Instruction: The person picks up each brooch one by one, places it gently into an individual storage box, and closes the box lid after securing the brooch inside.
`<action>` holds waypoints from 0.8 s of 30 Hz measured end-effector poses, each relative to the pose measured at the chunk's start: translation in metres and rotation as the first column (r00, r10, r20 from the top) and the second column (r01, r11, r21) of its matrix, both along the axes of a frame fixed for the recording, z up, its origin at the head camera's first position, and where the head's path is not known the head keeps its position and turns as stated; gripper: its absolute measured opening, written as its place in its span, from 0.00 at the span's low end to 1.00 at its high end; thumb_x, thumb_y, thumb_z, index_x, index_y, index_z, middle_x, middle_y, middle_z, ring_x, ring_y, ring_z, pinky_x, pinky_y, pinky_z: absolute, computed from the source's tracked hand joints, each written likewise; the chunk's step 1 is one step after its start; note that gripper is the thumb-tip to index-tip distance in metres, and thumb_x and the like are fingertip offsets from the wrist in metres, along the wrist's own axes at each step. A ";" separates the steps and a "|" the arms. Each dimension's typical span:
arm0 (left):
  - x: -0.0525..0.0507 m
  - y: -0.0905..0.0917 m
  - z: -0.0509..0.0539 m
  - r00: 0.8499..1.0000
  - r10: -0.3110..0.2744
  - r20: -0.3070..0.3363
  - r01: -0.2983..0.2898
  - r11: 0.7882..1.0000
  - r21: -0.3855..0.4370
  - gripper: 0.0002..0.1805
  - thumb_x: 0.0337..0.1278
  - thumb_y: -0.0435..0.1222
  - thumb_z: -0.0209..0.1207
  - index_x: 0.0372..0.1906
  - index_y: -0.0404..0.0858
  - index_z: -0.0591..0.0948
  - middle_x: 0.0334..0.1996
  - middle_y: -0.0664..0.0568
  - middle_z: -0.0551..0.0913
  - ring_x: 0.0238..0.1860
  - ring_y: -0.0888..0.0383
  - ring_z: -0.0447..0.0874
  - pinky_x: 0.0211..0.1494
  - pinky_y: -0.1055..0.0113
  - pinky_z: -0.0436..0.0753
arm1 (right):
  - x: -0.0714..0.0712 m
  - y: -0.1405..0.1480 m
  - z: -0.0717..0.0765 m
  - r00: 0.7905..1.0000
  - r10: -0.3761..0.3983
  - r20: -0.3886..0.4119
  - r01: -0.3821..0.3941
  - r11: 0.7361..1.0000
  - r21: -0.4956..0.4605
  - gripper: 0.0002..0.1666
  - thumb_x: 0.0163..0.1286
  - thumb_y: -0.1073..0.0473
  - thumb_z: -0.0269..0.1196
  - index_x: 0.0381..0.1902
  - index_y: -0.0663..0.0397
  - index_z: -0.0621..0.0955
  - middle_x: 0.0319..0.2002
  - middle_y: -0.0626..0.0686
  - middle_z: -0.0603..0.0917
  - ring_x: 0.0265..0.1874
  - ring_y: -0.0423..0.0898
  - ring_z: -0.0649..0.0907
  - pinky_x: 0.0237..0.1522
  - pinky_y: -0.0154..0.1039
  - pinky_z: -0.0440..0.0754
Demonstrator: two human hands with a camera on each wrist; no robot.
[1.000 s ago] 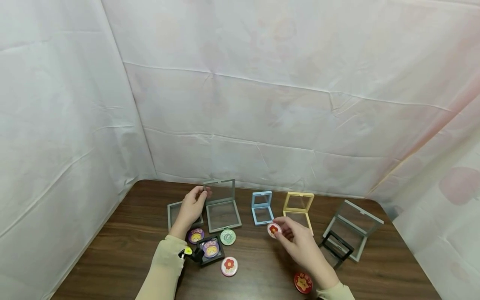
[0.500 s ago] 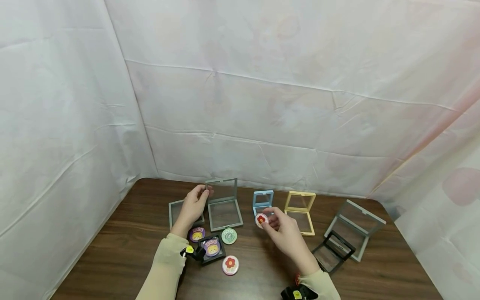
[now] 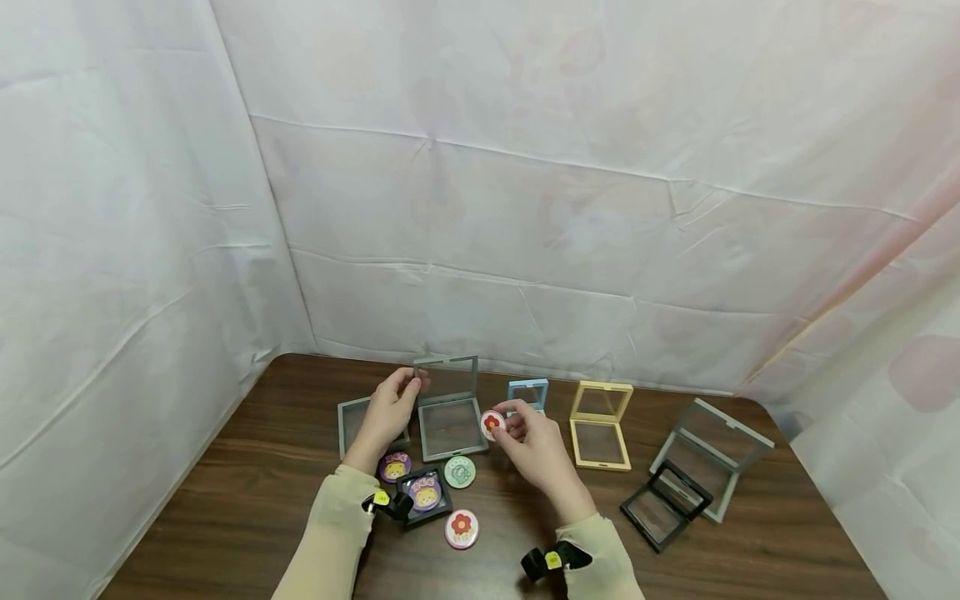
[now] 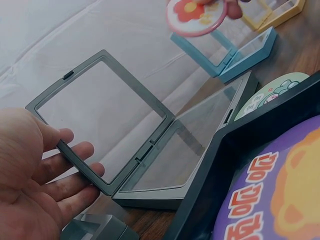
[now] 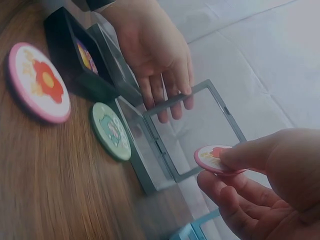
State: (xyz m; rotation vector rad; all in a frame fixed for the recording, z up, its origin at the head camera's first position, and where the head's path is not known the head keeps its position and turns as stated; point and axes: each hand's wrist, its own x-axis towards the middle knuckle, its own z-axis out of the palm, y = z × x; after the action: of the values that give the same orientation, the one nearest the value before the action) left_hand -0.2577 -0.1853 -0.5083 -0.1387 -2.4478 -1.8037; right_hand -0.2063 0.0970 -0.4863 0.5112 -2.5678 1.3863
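My right hand pinches a round pink-rimmed badge with a red flower between thumb and fingers, held above the table close to the right side of a grey display case. That case stands open, its clear-windowed lid raised. At the lid's left edge, my left hand grips the frame, with the thumb on one side and fingers on the other. In front of the case lies a green badge. A second red-flower badge lies nearer on the table.
A flat grey case and a purple bear badge lie by my left forearm, beside a black case with another bear badge. Blue, yellow, grey and black open cases stand rightward.
My right hand has carried the flower badge leftward, from in front of the blue case to beside the grey one. My left hand keeps its grip on the lid.
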 end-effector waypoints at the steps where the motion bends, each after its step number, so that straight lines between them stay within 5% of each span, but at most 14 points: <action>1: 0.000 0.000 0.000 1.000 -0.004 0.001 0.004 1.000 0.000 0.18 0.91 0.41 0.49 0.67 0.37 0.82 0.61 0.42 0.86 0.69 0.43 0.81 0.74 0.38 0.75 | -0.001 -0.002 0.000 1.000 0.002 0.002 -0.002 1.000 0.003 0.15 0.73 0.67 0.74 0.54 0.51 0.88 0.34 0.46 0.87 0.33 0.41 0.87 0.37 0.35 0.86; 24: 0.000 0.005 -0.003 1.000 0.008 -0.031 -0.008 1.000 -0.008 0.15 0.89 0.39 0.52 0.63 0.38 0.84 0.59 0.38 0.88 0.65 0.41 0.84 0.72 0.38 0.76 | -0.020 -0.032 -0.022 1.000 -0.022 0.022 0.022 1.000 0.002 0.20 0.73 0.67 0.72 0.61 0.59 0.85 0.33 0.48 0.86 0.33 0.41 0.86 0.35 0.34 0.84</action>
State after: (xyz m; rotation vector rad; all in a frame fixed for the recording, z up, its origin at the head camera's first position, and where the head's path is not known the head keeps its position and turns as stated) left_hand -0.2581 -0.1807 -0.5113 -0.1554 -2.4317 -1.7751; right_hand -0.2261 0.0649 -0.5084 0.4691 -2.5845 1.3901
